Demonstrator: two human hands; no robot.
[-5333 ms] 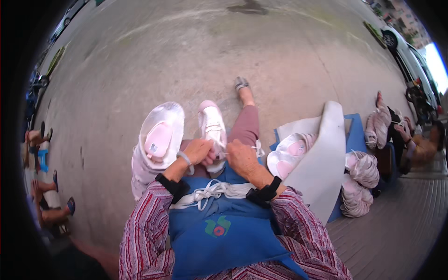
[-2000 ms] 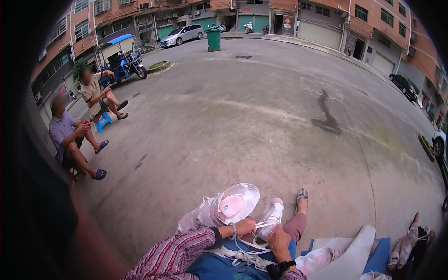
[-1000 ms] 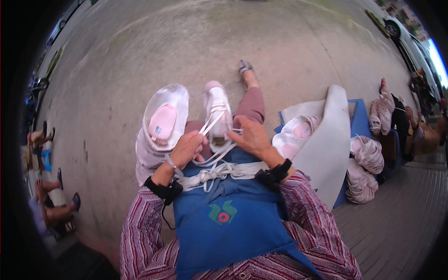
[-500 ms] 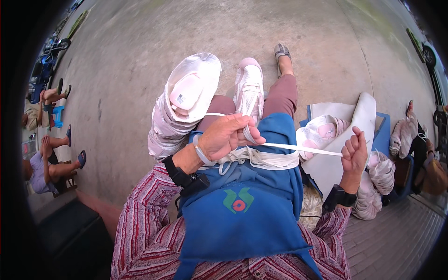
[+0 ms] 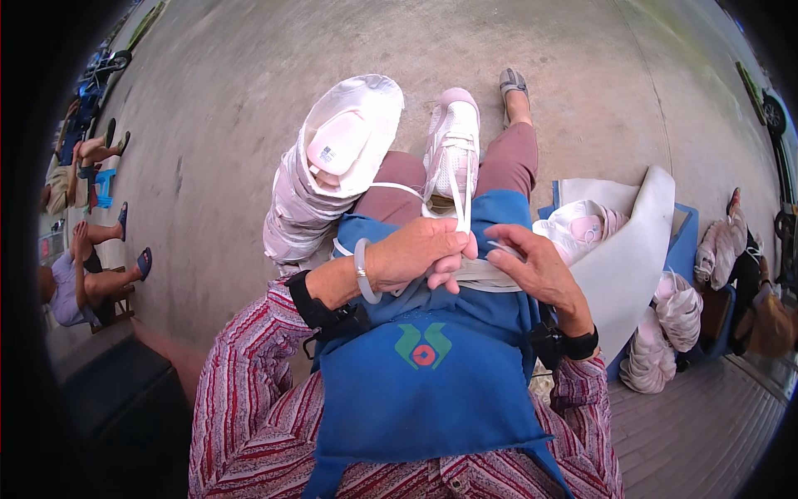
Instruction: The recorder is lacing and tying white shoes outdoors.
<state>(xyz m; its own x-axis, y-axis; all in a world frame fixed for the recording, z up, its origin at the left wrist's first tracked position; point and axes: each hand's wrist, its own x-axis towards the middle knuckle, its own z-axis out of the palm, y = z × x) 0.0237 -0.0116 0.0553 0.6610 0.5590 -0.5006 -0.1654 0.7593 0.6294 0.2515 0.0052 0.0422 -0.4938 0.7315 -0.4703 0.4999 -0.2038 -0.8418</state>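
Observation:
A white and pink sneaker lies between my knees, toe pointing away, with white shoelaces running from its front toward me. My left hand is closed, pinching those laces between thumb and fingers just below the shoe. To its right, my right hand has curled fingers with the thumb close to the index finger. A thin pale strip, apparently lace, shows between them; its ends are hidden. Across my blue apron, a bundle of white laces lies partly behind the hands.
Left of the sneaker rises a nested stack of pale pink shoes. At right, a white sheet drapes over a blue bin with shoes on it. More shoe bundles stand beyond. Seated people are at far left.
My right hand has come back leftward, close to my left hand. The lace stretched taut between the hands no longer shows. My left hand still grips laces, now pulled straight from the shoe.

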